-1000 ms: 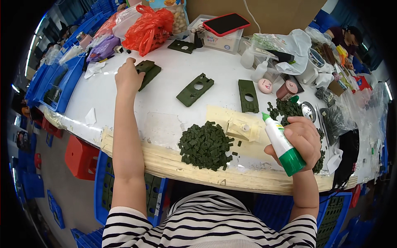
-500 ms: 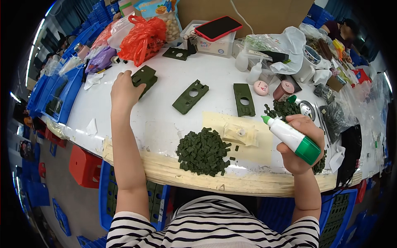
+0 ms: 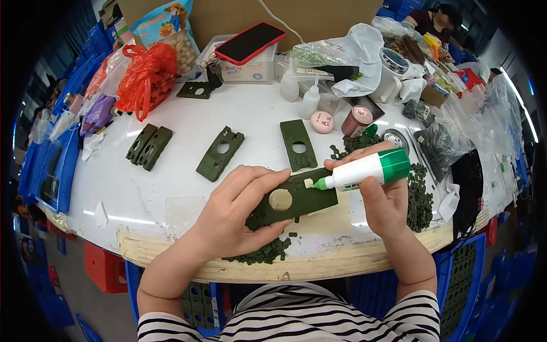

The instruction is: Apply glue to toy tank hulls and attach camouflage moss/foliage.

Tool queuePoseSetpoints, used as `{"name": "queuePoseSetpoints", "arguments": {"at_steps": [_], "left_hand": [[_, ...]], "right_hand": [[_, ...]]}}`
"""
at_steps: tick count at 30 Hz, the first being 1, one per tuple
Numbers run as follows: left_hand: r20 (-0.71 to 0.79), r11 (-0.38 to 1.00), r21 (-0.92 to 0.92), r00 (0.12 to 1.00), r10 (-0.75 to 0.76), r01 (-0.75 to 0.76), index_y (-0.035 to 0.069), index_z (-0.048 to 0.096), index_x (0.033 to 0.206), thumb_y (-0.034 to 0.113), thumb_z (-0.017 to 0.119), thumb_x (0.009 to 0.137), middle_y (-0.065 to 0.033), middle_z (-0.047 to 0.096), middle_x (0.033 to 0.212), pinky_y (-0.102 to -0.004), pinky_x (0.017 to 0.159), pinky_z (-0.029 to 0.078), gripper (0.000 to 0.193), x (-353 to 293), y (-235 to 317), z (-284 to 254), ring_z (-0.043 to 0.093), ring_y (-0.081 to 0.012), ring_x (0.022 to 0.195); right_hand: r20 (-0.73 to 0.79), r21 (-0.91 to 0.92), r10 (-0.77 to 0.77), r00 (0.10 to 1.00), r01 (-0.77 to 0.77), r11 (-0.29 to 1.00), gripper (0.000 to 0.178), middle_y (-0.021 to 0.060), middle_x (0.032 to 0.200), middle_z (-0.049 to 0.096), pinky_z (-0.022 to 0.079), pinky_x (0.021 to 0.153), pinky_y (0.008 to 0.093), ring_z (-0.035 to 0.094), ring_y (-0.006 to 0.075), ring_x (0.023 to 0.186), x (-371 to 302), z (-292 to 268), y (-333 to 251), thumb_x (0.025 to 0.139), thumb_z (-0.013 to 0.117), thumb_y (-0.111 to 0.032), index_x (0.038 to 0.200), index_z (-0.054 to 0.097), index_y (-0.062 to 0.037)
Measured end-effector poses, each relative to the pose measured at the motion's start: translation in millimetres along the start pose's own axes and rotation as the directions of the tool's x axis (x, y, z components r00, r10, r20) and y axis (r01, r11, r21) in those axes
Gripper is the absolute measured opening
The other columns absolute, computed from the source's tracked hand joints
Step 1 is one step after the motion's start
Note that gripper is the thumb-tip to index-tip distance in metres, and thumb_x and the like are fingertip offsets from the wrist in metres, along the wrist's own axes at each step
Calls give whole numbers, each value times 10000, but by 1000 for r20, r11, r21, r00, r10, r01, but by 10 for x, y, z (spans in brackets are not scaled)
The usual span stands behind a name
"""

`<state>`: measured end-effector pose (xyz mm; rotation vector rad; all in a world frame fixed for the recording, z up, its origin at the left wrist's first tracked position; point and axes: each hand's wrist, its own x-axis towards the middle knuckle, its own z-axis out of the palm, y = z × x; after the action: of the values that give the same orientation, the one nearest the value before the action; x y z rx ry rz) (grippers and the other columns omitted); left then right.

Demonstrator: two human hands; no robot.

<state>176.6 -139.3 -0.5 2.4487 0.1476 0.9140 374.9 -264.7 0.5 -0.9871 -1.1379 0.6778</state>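
Observation:
My left hand [image 3: 236, 214] holds a dark green flat plate with a round hole [image 3: 293, 199] above the near edge of the white table [image 3: 171, 194]. My right hand [image 3: 384, 199] grips a white glue bottle with a green cap end [image 3: 370, 169], tipped sideways. Its nozzle touches the top of the held plate. Under the plate lies a pile of small dark green pieces [image 3: 265, 253].
More green plates lie on the table: a pair at left [image 3: 149, 147], one in the middle [image 3: 220, 153], one upright [image 3: 298, 145], one far back [image 3: 195, 90]. A red bag [image 3: 147, 77], a red phone on a clear box [image 3: 249, 43], bottles and bags crowd the back and right.
My left hand came back from the far left with a green plate and now holds it in front of me. My right hand turned the glue bottle sideways onto the plate.

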Motion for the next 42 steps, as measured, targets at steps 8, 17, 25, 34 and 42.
{"name": "queuePoseSetpoints", "arguments": {"at_steps": [8, 17, 25, 34, 42], "left_hand": [[35, 997, 54, 998, 49, -51, -24, 529, 1190, 105, 807, 603, -142, 565, 977, -337, 677, 469, 662, -45, -63, 9, 539, -264, 772], [16, 997, 48, 998, 57, -58, -20, 537, 1178, 103, 808, 600, -124, 573, 977, -335, 673, 467, 651, -34, -47, 11, 540, -256, 770], [-9, 996, 74, 999, 50, -49, -10, 585, 1133, 132, 822, 581, -113, 597, 974, -317, 697, 476, 617, -47, -59, 27, 569, -234, 797], [-12, 997, 63, 999, 49, -48, -10, 583, 1132, 135, 824, 581, -116, 598, 985, -322, 701, 482, 618, -53, -63, 33, 573, -239, 807], [-8, 999, 37, 999, 39, -39, -18, 582, 1136, 130, 823, 583, -123, 601, 991, -315, 709, 488, 622, -53, -71, 34, 579, -231, 812]], "right_hand": [[29, 69, 10, 1000, -12, 998, 315, 176, 1026, 610, 476, 917, 400, 603, 289, 1043, -11, -14, 88, 872, 632, -118, 1089, 449, 18], [50, 31, -27, 998, 26, 999, 318, 188, 1029, 611, 483, 910, 394, 601, 294, 1046, -11, -25, 113, 862, 635, -81, 1095, 447, 25], [44, 5, -45, 998, 45, 999, 308, 193, 1035, 611, 489, 903, 379, 603, 286, 1045, -14, -4, 98, 860, 634, -74, 1088, 457, 33], [37, 2, -52, 998, 52, 999, 310, 192, 1025, 616, 495, 896, 372, 608, 279, 1035, -15, 4, 104, 862, 637, -90, 1082, 459, 37], [-3, 39, 8, 1000, -8, 999, 347, 177, 1007, 612, 472, 919, 411, 608, 287, 1021, -17, 19, 84, 869, 636, -195, 1070, 450, 19]]}}
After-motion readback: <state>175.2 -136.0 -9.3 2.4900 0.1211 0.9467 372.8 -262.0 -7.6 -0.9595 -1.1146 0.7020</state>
